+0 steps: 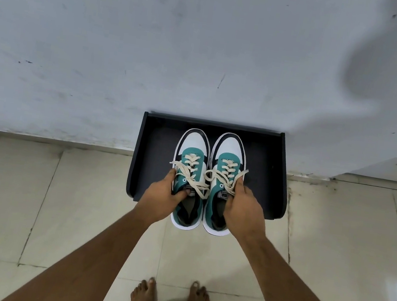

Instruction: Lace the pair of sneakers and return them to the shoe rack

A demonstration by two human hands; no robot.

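Head view, frame centre: left hand (164, 195) and right hand (244, 207) each clench a light, stiff-collared teal-and-white canvas sneaker, the left sneaker (189, 175) and the right sneaker (224, 180), over the black shoe rack (156, 149), loose cream laces (191, 179) liable to snag

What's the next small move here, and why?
Probably push both sneakers a little farther toward the wall, then let go. The left hand grips the left sneaker and the right hand grips the right sneaker, both laced. Their toes are over the black shoe rack, but the heels still overhang its front edge above the floor tiles.
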